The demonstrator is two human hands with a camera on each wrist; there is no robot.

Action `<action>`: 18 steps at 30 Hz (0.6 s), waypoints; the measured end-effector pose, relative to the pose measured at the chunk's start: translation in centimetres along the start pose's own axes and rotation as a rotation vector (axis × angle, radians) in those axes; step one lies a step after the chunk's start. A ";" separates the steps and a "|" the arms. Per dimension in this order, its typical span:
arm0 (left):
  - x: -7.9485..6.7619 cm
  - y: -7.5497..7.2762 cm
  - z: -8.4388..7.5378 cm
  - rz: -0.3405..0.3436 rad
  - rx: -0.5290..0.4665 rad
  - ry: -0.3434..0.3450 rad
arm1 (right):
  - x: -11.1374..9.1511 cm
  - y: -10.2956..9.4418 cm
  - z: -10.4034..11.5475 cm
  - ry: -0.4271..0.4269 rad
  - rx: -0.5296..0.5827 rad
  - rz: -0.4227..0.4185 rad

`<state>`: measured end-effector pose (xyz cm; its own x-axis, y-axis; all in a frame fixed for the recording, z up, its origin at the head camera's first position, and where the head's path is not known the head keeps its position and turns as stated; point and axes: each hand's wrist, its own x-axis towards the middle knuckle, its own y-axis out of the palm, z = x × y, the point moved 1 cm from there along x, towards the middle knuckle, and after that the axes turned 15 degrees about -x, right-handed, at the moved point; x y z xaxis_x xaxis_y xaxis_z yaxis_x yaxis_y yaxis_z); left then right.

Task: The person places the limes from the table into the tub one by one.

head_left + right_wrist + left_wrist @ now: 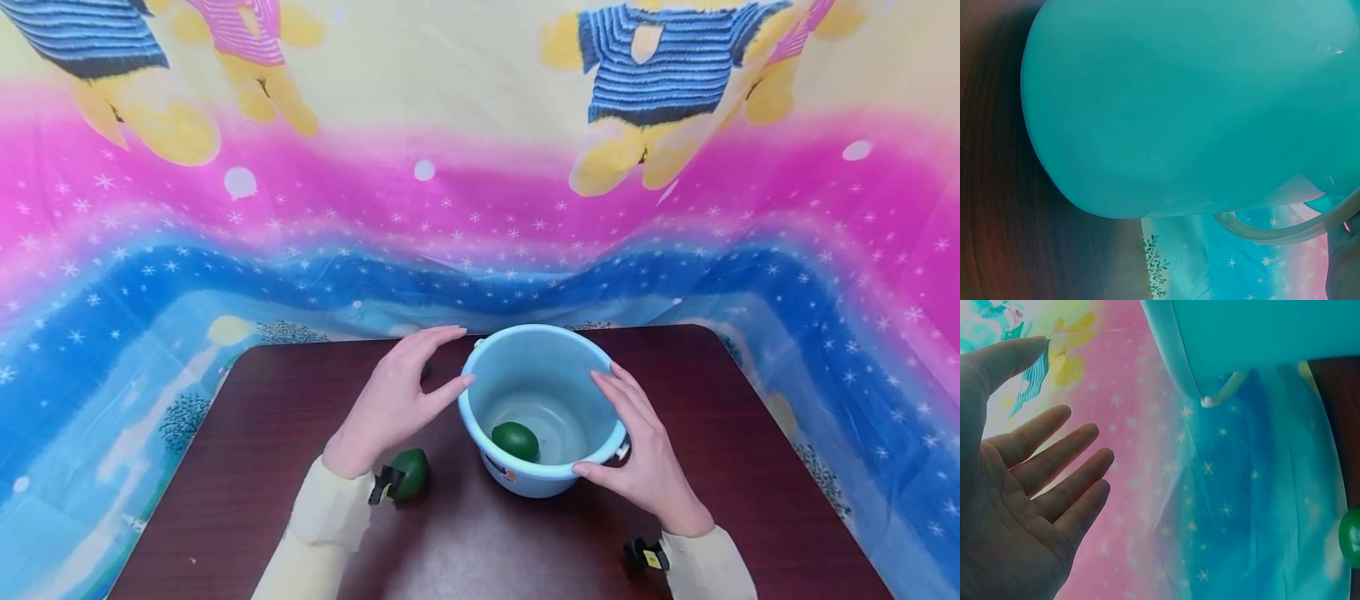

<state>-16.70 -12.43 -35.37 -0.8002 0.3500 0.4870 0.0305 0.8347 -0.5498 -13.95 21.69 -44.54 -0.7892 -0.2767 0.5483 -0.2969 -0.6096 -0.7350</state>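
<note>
A light-blue bucket [540, 482] stands on the dark wooden table, its inside facing up toward me. One smooth, dark green oval fruit [515, 441] lies on the bucket's floor. My right hand [648, 458] grips the bucket's right rim, fingers over the edge and thumb at the front; the right wrist view is mostly filled by the bucket wall [1179, 112]. To the bucket's left, my left hand [397, 396] is spread and holds nothing, thumb tip near the rim. Another green fruit [410, 475] sits on the table beside my left wrist, partly hidden by the wrist strap.
A small dark thing [426, 370] shows behind my left hand, mostly hidden. The bucket's pale handle [1272, 236] hangs at its side. The table [247, 467] ends at a patterned cloth [450, 200] that hangs behind and along both sides.
</note>
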 end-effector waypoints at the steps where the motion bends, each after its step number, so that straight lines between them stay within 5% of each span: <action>1: -0.1 -0.1 0.1 -0.005 -0.002 -0.006 | 0.0 0.0 0.0 -0.001 0.001 -0.001; 18: -1.7 -2.3 1.8 -0.057 0.028 -0.035 | 0.0 0.1 0.0 0.002 -0.004 0.000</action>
<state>-16.45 -15.72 -36.13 -0.8204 0.2866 0.4947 -0.0324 0.8405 -0.5408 -13.98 21.66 -44.59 -0.7904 -0.2749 0.5474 -0.2993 -0.6064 -0.7367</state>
